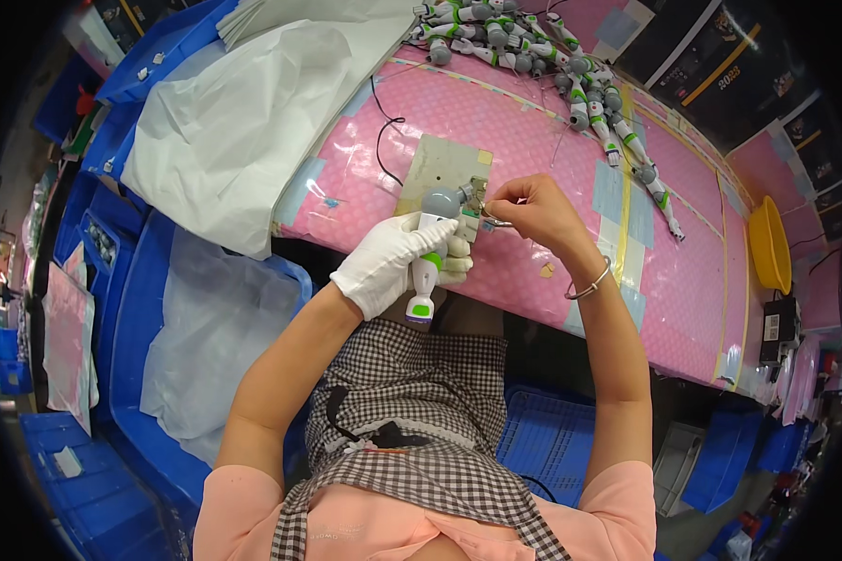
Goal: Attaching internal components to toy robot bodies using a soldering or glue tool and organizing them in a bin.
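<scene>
My left hand (384, 257), in a white glove, is wrapped round a white and green handheld device (425, 271) with a round grey head. That head rests over a flat metal plate (437, 164) at the table's near edge, beside a small metal fixture (472, 196). Bare and closed in a pinch, my right hand (533, 213) is just right of the fixture. A small shiny metal part (498, 222) shows at its fingertips; its exact kind is hard to make out.
Several similar white, green and grey devices (580, 89) lie heaped at the back of the pink-covered table (505, 122). White sheeting (234, 122) covers the left end. Blue bins (131, 337) stand at the left, a yellow basin (767, 243) at the right. A black cable (381, 112) runs to the plate.
</scene>
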The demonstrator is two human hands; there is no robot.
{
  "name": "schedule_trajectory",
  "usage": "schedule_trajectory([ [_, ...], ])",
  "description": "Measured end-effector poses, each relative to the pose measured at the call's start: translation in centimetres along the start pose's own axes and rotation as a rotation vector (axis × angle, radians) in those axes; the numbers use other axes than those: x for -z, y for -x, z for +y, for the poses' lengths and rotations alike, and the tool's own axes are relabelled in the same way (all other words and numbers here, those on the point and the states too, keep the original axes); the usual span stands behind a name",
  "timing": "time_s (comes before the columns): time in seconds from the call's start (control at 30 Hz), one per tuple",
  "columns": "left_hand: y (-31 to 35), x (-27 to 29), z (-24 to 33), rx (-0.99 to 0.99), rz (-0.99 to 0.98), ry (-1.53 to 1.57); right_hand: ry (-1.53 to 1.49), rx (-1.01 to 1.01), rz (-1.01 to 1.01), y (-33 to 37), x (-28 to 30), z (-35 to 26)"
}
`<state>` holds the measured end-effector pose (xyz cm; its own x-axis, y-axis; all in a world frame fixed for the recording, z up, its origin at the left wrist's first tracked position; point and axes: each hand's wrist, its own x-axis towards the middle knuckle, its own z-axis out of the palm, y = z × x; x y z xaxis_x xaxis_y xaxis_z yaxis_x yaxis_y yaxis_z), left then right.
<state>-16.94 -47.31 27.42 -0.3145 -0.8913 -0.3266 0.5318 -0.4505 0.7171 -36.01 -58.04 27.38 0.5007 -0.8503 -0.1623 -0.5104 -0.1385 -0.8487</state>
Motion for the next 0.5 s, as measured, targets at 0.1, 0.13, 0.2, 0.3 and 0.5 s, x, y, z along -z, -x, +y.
schedule_trajectory([
  [0.1,-0.4,-0.1,-0.4,-0.015,0.001,0.021,0.057,0.031,-0.038,-0.1,0.5,-0.2],
  [0.13,-0.6,0.0,-0.7,-0.018,-0.002,0.025,-0.004,-0.025,-0.070,-0.1,0.8,-0.1],
  [0.2,-0.9,0.5,-1.1,-0.017,-0.048,0.005,-0.060,-0.079,-0.106,-0.2,0.7,-0.1],
  [0.3,0.1,0.9,-1.0,-0.064,0.033,-0.017,-0.116,-0.076,-0.151,-0.9,-0.7,-0.3],
  [0.5,5.8,2.3,-1.1,-0.191,0.143,-0.050,-0.219,0.129,-0.034,2.8,-1.3,-3.8],
])
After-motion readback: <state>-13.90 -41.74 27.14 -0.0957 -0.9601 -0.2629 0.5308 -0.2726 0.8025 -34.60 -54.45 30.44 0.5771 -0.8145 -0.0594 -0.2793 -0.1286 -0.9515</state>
